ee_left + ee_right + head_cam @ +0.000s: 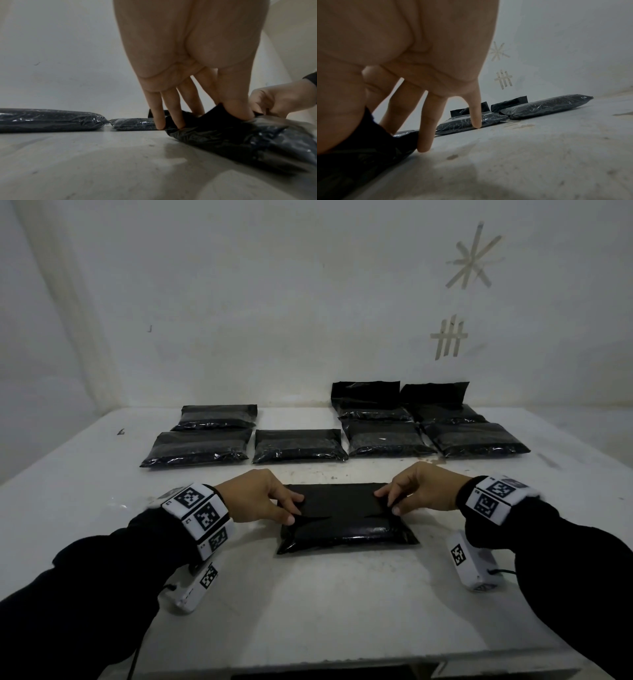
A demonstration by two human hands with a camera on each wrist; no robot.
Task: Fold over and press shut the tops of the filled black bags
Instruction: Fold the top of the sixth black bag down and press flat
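The left hand (185, 65) pinches the folded top of a filled black bag (248, 142) lying on the desk (102, 162), thumb on the flap. The right hand (281, 98) grips the bag's far end. Two sealed bags (48, 119) lie beyond it.

tabletop (308, 594): near bag (342, 529) at centre; left hand (257, 496) at its 9 o'clock, right hand (424, 489) at 3 o'clock; seven bags (298, 445) in rows at 12 o'clock, wall (274, 302) behind.

white wall (308, 302) | tape marks (474, 256) | scuffed white table (342, 611) | dim light
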